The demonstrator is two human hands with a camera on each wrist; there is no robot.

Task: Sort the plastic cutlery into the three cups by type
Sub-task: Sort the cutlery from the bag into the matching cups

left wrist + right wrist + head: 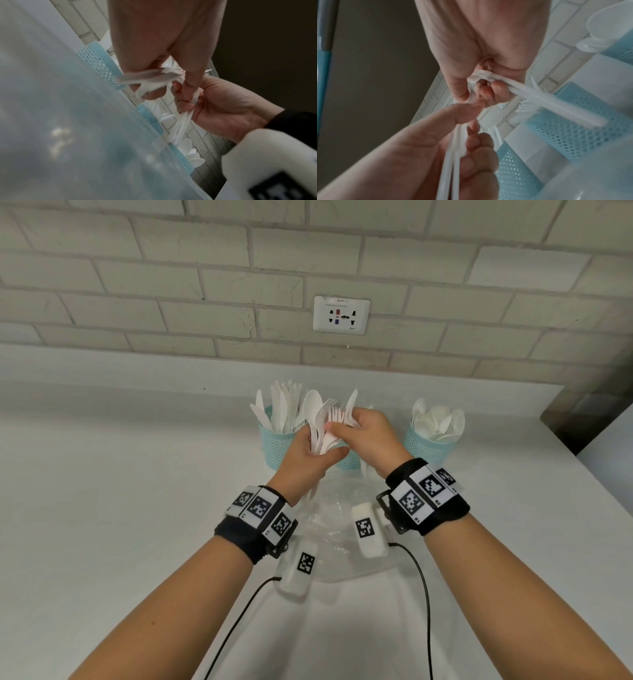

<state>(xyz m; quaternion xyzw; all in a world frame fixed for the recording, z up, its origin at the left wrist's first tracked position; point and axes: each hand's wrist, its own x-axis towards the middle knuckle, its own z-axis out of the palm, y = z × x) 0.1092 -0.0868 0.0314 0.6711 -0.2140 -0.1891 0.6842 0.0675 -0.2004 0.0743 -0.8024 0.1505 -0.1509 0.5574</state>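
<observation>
Left hand clutches a mixed bundle of white plastic cutlery above the middle pale-blue mesh cup; right hand pinches several pieces: best to draw out one type only

We see our right hand pinching white cutlery handles; our left hand grips more beside blue mesh cups.

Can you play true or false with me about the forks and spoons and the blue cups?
1. The right cup holds spoons. True.
2. The left cup holds only spoons. False: mostly knives stand in it.
3. The left hand holds a bunch of cutlery. True.
4. The right hand rests flat on the counter. False: it is raised, gripping cutlery.
5. The cups are red. False: they are light blue.
</observation>
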